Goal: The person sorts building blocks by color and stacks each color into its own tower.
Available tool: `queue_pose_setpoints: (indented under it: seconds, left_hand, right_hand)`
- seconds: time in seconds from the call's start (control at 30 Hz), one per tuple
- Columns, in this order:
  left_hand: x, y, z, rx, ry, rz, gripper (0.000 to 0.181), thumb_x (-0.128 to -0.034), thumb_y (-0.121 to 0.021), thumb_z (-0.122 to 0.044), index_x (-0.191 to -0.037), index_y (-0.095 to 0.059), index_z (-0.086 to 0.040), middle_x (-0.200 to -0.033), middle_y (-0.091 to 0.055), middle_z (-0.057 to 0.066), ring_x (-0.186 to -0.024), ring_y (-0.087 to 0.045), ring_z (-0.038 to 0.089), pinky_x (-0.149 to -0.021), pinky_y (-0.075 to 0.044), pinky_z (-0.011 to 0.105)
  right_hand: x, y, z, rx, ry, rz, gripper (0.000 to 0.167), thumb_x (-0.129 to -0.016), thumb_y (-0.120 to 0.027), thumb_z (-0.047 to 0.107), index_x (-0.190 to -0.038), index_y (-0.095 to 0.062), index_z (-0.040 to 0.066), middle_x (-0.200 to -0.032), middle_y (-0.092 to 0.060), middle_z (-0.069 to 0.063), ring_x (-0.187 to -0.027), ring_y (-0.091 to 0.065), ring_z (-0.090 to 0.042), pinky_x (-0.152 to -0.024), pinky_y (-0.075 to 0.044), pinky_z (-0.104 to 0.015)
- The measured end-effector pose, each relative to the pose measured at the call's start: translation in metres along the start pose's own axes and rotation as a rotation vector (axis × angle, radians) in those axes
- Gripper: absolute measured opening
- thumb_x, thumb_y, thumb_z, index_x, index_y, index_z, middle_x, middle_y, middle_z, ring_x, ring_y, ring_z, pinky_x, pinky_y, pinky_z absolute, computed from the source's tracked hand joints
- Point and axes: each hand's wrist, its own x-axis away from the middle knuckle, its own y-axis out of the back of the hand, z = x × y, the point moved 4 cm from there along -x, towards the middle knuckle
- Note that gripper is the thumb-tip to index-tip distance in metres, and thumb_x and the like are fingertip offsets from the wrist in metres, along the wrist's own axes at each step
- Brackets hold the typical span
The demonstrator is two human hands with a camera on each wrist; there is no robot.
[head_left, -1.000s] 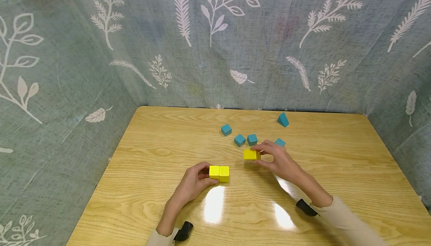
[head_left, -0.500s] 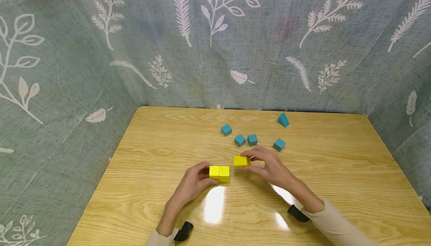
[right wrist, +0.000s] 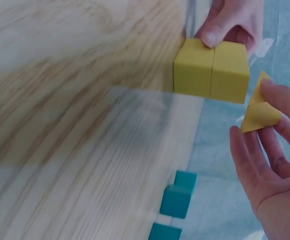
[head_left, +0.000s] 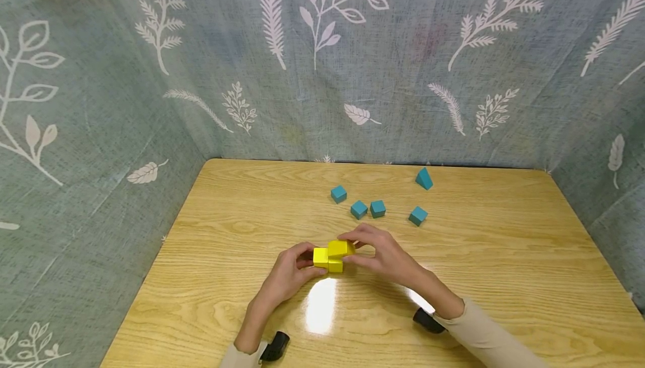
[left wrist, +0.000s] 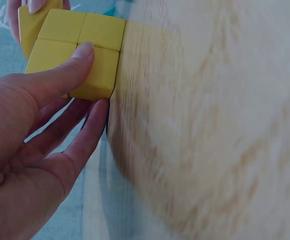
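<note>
Yellow cubes (head_left: 320, 258) (left wrist: 102, 31) stand on the table, stacked two high and two wide. My left hand (head_left: 288, 277) (left wrist: 40, 125) grips them from the left, thumb on the near face and fingers behind. A yellow triangular prism (head_left: 337, 248) (right wrist: 261, 114) is pinched between the thumb and fingers of my right hand (head_left: 390, 257) (right wrist: 280, 165). In the head view it overlaps the top of the right-hand column; the right wrist view shows it just off the stack's top.
Behind the hands on the wooden table (head_left: 242, 205) lie several blue cubes (head_left: 339, 194) (head_left: 417, 216), two of them close together. A blue triangular prism (head_left: 424, 178) is near the back edge. Patterned cloth (head_left: 302, 105) hangs along the back and sides.
My right hand has carried the yellow prism leftward, from the right of the stack to over its right-hand column. A blue cube it partly hid shows fully. My left hand has stayed put.
</note>
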Motion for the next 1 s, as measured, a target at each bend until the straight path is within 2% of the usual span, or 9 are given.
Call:
queue_pose_setpoints:
  seconds: [0.13, 0.43, 0.7, 1.0]
  left_hand:
    - [0.0, -0.001, 0.0, 0.017, -0.014, 0.012, 0.028, -0.089, -0.077, 0.001, -0.115, -0.066, 0.0, -0.116, -0.065, 0.015, -0.11, -0.066, 0.031, -0.093, -0.057, 0.03]
    - [0.0, 0.0, 0.0, 0.029, -0.026, 0.024, 0.028, -0.0891, -0.076, 0.003, -0.115, -0.066, 0.001, -0.117, -0.065, 0.016, -0.111, -0.066, 0.033, -0.094, -0.057, 0.03]
    - [0.0, 0.001, -0.001, 0.016, -0.038, 0.024, 0.029, -0.0889, -0.076, 0.003, -0.116, -0.066, 0.001, -0.116, -0.066, 0.015, -0.109, -0.067, 0.032, -0.093, -0.058, 0.031]
    - [-0.001, 0.0, 0.0, 0.022, -0.047, 0.028, 0.03, -0.0891, -0.076, 0.004, -0.117, -0.065, 0.002, -0.116, -0.066, 0.016, -0.109, -0.067, 0.032, -0.093, -0.057, 0.03]
  right_hand:
    - [-0.005, -0.009, 0.002, 0.022, 0.035, 0.007, 0.037, -0.089, -0.081, 0.007, -0.125, -0.071, 0.002, -0.112, -0.067, -0.007, -0.1, -0.066, -0.019, -0.082, -0.061, -0.037]
    - [-0.014, -0.017, 0.008, 0.079, 0.082, 0.027, 0.037, -0.09, -0.081, 0.011, -0.126, -0.071, 0.005, -0.109, -0.067, -0.004, -0.09, -0.061, -0.015, -0.068, -0.058, -0.038]
    - [-0.018, -0.022, 0.01, 0.069, 0.097, 0.062, 0.038, -0.091, -0.08, 0.008, -0.127, -0.07, 0.001, -0.11, -0.067, -0.006, -0.09, -0.06, -0.017, -0.069, -0.057, -0.037]
    - [-0.019, -0.023, 0.01, 0.047, 0.059, 0.097, 0.04, -0.093, -0.078, 0.01, -0.131, -0.067, 0.0, -0.115, -0.066, -0.008, -0.095, -0.061, -0.016, -0.072, -0.06, -0.036]
